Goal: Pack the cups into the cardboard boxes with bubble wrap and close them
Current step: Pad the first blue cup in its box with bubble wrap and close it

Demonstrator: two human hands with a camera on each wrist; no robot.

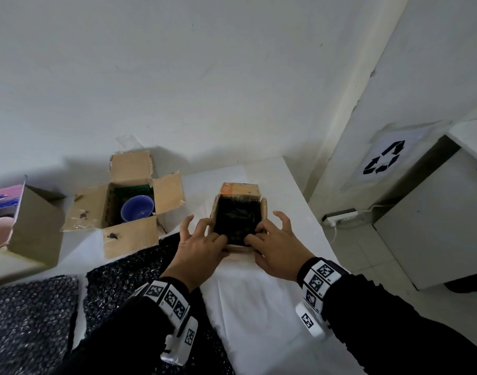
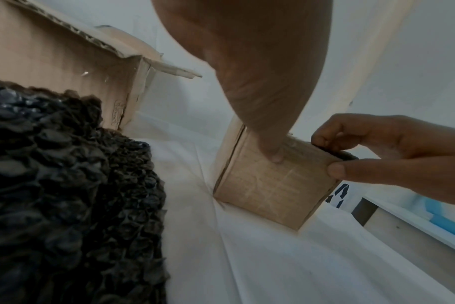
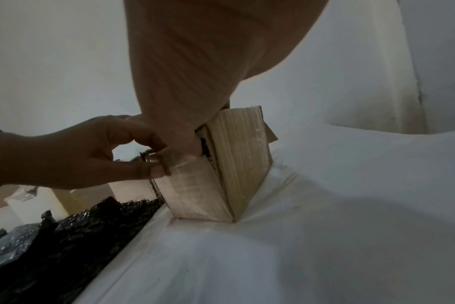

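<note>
A small cardboard box [image 1: 238,189] stands open on the white table cover, filled with black bubble wrap [image 1: 237,217]; whatever lies under the wrap is hidden. My left hand [image 1: 221,240] and right hand [image 1: 252,239] both pinch the box's near wall, fingers over the rim on the wrap and thumbs on the outer face. The left wrist view shows the right hand [image 2: 330,156] gripping that rim. The right wrist view shows the left hand [image 3: 153,162] doing the same. A blue cup [image 1: 137,208] sits in a larger open box [image 1: 129,236] to the left.
Sheets of black bubble wrap [image 1: 118,282] lie on the table in front of the larger box. Another cardboard box [image 1: 37,226] with a pink printed flap stands at far left. The table's right edge [image 1: 307,212] is close to the small box; a white cabinet [image 1: 421,217] stands beyond.
</note>
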